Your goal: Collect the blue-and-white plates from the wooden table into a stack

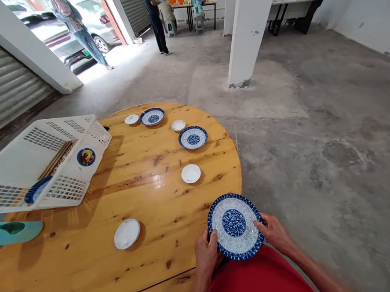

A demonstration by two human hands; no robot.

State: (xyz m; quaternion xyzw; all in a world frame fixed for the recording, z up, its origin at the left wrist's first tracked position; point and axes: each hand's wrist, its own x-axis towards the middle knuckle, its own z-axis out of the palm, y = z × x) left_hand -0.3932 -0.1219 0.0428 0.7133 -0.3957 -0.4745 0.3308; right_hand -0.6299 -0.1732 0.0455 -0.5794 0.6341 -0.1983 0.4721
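A blue-and-white patterned plate (pixel 248 217) is held at the near right edge of the round wooden table (pixel 139 160). My left hand (pixel 206 253) grips its left rim, thumb on top. On the right rim, my right hand (pixel 275 233) is closed the same way; the fingers beneath are hidden. Just beyond the plate sits a small white bowl (pixel 191 174). Two matching blue-and-white plates, a nearer one (pixel 193 138) and a farther one (pixel 152 117), lie along the far side, each beside a small white dish. Another white dish (pixel 127 234) is to the left.
A white plastic basket (pixel 92 143) on the table's left holds chopsticks and a blue-rimmed plate (pixel 39 190). A turquoise plastic object (pixel 15 232) lies in front of it. Beyond the table stand a white pillar (pixel 248 41) and several people near far tables and the doorway.
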